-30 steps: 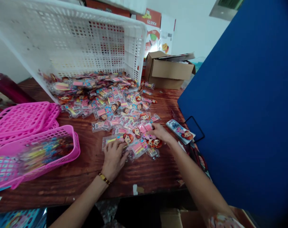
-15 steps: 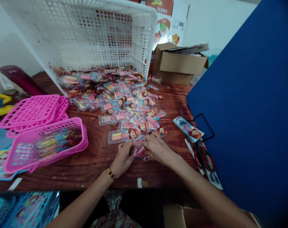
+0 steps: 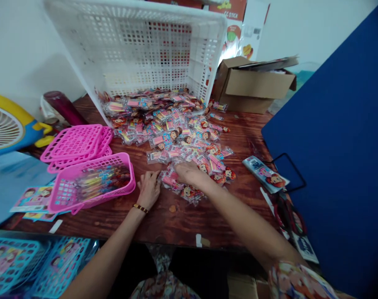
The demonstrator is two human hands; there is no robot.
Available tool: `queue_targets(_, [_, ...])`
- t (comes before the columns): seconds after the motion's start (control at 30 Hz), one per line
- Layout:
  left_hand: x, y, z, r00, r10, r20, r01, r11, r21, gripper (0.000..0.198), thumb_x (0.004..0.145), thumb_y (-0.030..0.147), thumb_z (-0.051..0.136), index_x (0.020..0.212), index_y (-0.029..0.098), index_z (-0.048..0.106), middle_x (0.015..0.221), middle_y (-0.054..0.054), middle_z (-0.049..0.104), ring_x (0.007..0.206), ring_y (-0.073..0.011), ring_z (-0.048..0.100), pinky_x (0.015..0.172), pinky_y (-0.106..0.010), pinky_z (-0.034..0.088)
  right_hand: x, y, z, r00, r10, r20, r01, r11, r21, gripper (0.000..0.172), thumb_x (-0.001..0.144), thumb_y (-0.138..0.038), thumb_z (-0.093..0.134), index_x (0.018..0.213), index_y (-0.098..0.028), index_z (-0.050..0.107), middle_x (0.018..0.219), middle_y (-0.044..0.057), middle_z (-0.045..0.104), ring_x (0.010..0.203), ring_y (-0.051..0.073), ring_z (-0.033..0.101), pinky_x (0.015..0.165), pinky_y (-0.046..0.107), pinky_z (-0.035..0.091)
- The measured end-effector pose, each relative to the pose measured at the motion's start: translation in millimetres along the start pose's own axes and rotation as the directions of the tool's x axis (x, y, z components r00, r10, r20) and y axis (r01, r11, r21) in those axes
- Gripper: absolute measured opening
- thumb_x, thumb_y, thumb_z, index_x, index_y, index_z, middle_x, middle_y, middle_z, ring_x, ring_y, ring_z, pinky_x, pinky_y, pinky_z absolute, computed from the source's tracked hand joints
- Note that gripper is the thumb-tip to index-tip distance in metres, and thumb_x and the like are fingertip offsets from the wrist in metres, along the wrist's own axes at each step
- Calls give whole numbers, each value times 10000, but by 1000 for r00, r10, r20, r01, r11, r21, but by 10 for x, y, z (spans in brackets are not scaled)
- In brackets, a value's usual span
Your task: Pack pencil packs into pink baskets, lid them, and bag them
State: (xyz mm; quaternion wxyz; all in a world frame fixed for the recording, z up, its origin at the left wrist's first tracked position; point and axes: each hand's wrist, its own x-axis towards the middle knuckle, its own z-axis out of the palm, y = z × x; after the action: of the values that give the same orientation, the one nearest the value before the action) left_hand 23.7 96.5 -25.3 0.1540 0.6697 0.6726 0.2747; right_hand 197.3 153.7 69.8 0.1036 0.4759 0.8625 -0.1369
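Small clear plastic packets (image 3: 189, 192), printed with a cartoon girl and holding pink or yellow strips, lie in a loose heap on the wooden table. My left hand (image 3: 149, 192) rests at the heap's left edge, palm down, fingers apart, fingertips beside the nearest packets. Reaching into the near part of the heap, my right hand (image 3: 189, 172) touches packets; its fingers point away and are partly hidden, so a grip cannot be made out. Left of my left hand stands a pink plastic basket (image 3: 131, 182) with a row of similar packets inside.
A white crate (image 3: 204, 62) lies tipped on its side behind the heap, packets spilling out. Pink lattice pieces (image 3: 76, 141) and a yellow-blue fan (image 3: 20, 124) are left. At right are a packet stack (image 3: 265, 174), scissors (image 3: 290, 216), a cardboard box (image 3: 254, 85) and a blue panel (image 3: 338, 124).
The view has turned left. My left hand has moved left, away from my right hand, toward the pink basket. My right hand has moved forward and left over the packets.
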Motion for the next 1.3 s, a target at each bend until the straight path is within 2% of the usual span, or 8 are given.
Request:
queue_targets(0.13, [-9,5,-44,1000,29,13,-28,997,-76,319,861,207,523,1171,206,598,1159,-116,574,1068,-306,460,870,-466,393,-111,-56,98,989,-21,-146,8,996,-91,320,881,-207,521,1179,-177,632,1293,181,551,1193,327,500,970,487,378])
queue_targets(0.3, [-231,7,-177,991,111,78,-84,952,-295,170,919,257,441,978,207,593,901,-28,644,873,-191,588,819,-347,488,-444,-263,304,950,-106,-294,55,983,-177,272,942,-168,396,1107,-156,612,1110,152,631,1035,279,566,942,476,367])
queue_targets(0.47, [-786,86,-293,984,119,135,-41,880,-473,221,956,324,433,1071,233,598,1029,-31,681,967,-175,643,869,-307,520,-802,-471,518,975,-64,-213,51,996,-66,277,959,-169,362,1155,-157,557,1086,136,647,997,260,589,877,428,403])
queue_targets(0.6, [-926,137,-269,990,90,112,-31,894,-446,282,959,327,435,1178,250,595,1152,-39,680,1071,-187,634,946,-333,502,-966,-184,293,996,-71,-52,72,997,2,219,853,-274,582,1051,-183,590,1076,106,661,999,254,606,856,377,419])
queue_targets(0.77, [-674,171,-121,991,129,31,-116,959,-259,278,943,308,431,1142,220,604,1074,-59,682,1030,-214,611,961,-409,462,-700,256,-107,991,-135,-3,134,986,-100,334,816,-143,580,1149,-174,571,1126,102,676,1033,265,609,938,433,375])
queue_targets(0.9, [-573,201,-73,981,170,97,-147,966,-213,239,918,289,461,1077,233,630,1002,-51,682,976,-228,594,907,-424,447,-348,280,-112,988,-76,136,101,977,-190,335,817,-103,546,1140,-144,623,1148,147,674,1078,305,585,918,454,386])
queue_targets(1.07, [-613,190,-96,973,190,133,-168,972,-166,241,930,262,431,1092,234,608,1016,-46,666,984,-218,577,906,-401,434,-316,233,-30,989,-151,0,145,952,-270,229,805,-195,604,1010,-163,701,1193,180,616,1132,344,513,916,463,367])
queue_targets(1.3, [-568,561,116,986,136,100,-134,991,-31,239,927,327,501,1131,240,590,1106,-83,614,1066,-293,487,920,-487,365,-994,774,-274,990,44,-133,-1,952,307,405,775,-246,631,1169,-162,592,906,27,666,795,191,588,766,292,420])
